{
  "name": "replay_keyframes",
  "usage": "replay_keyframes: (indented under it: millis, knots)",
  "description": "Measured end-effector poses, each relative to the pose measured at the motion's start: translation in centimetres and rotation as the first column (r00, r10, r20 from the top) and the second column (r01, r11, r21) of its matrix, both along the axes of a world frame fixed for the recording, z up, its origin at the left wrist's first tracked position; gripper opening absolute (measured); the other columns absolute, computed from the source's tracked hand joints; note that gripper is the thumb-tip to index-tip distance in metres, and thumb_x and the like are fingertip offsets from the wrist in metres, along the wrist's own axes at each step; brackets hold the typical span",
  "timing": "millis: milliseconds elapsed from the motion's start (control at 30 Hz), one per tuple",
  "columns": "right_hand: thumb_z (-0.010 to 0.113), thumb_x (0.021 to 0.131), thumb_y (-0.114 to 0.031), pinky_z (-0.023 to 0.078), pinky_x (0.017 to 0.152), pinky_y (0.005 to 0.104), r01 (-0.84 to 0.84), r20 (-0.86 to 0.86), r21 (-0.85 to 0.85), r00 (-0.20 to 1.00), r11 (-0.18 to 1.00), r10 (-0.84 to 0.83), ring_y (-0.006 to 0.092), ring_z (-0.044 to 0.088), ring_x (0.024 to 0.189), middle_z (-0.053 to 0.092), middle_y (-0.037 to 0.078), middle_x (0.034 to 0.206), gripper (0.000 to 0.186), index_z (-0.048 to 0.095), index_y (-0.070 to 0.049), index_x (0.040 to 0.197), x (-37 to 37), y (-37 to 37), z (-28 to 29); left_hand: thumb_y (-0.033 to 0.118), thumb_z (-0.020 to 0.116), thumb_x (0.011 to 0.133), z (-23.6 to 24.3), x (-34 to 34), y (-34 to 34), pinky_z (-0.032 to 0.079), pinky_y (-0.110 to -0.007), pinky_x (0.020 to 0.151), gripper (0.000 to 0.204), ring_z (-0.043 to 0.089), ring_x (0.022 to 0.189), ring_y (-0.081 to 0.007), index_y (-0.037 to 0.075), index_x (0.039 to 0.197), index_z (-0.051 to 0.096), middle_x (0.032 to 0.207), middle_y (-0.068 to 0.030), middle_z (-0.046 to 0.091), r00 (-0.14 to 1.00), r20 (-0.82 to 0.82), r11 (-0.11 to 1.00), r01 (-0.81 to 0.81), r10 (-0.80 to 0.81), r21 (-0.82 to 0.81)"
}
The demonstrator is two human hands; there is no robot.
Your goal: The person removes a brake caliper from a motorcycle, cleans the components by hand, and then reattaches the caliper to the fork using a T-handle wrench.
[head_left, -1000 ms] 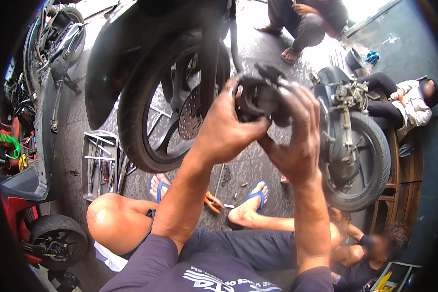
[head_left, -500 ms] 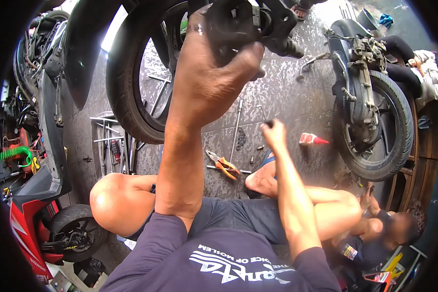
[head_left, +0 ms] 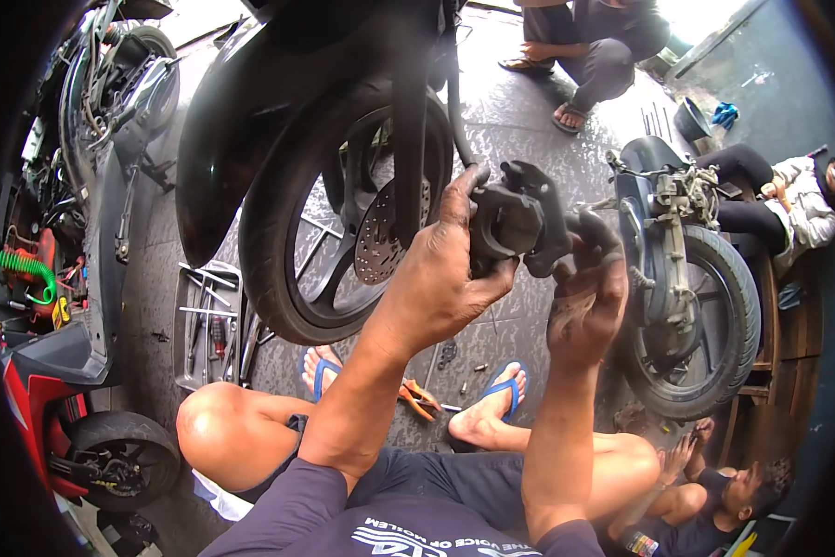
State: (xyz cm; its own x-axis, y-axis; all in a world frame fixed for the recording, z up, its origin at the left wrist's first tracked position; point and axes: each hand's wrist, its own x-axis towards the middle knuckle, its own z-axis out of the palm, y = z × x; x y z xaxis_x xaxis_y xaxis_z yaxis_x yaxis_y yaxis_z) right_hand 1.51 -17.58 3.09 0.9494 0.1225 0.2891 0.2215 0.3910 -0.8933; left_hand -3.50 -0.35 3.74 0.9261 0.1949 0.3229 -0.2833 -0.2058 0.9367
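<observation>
A black brake caliper (head_left: 515,223) is raised in front of me, with a hose running up from near it. My left hand (head_left: 440,269) is closed around its left side, thumb below and fingers above. My right hand (head_left: 589,297) is at the caliper's right end with curled fingers; whatever lies between them is hidden. Left of the caliper is a motorcycle's front wheel (head_left: 264,251) with a drilled brake disc (head_left: 380,232) beside the dark fork leg (head_left: 410,130).
Orange-handled pliers (head_left: 420,399) lie on the floor by my feet. A tray (head_left: 183,362) of tools is at the left. Another motorcycle's wheel (head_left: 714,316) stands at the right, and a red motorcycle (head_left: 32,418) at the left. Other people sit right and crouch at the back.
My left hand has lowered the caliper from the top of the view. My right hand has risen from near the floor to the caliper's right end. The view has shifted, showing the brake disc.
</observation>
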Motion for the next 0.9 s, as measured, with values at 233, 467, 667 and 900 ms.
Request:
replay_keyframes:
  millis: [233,467,667,900]
  knots:
    - [0.069,0.096,-0.006,0.057,0.077,0.0268,-0.081,-0.098,-0.351,0.994,0.933,0.049,0.0148,0.067,0.097,0.068,0.012,0.117,0.040,0.057,0.005,0.133,-0.2,2.0,3.7,0.003,0.075,0.081,-0.6,0.1,-0.2,0.054,-0.036,0.093,0.088,0.072,0.105,-0.0282,0.004,0.154,0.025,0.116,-0.0181,0.070,0.999,-0.026,0.995,-0.027,0.030,0.098]
    - [0.071,0.094,-0.005,0.058,0.077,0.0267,-0.178,-0.149,-0.404,0.981,0.897,0.127,0.0147,0.067,0.096,0.069,0.012,0.115,0.037,0.060,0.006,0.127,0.7,1.0,3.6,0.002,0.075,0.079,-0.9,0.0,-0.4,0.054,-0.038,0.095,0.091,0.071,0.108,-0.0282,0.005,0.155,0.025,0.117,-0.0177,0.069,1.000,0.010,0.998,-0.011,0.010,0.070]
    - [0.074,0.088,-0.004,0.058,0.083,0.0349,0.077,0.028,-0.498,0.997,0.864,-0.073,0.0247,0.068,0.102,0.067,0.018,0.117,0.041,0.060,0.004,0.125,0.4,1.4,2.3,0.001,0.074,0.080,-0.7,0.2,-0.9,0.053,-0.038,0.096,0.091,0.070,0.108,-0.0272,0.004,0.155,0.023,0.118,-0.0172,0.069,0.998,-0.052,1.000,0.020,-0.020,0.001]
    - [0.078,0.075,0.000,0.050,0.100,0.0462,0.386,0.601,-0.688,0.777,0.615,0.185,0.0416,0.060,0.120,0.058,0.025,0.129,0.053,0.062,-0.003,0.125,0.2,0.5,2.8,0.000,0.071,0.081,-0.8,0.2,-0.8,0.052,-0.038,0.099,0.091,0.070,0.112,-0.0292,0.000,0.157,0.020,0.120,-0.0191,0.069,0.998,-0.060,1.000,0.002,-0.001,0.017]
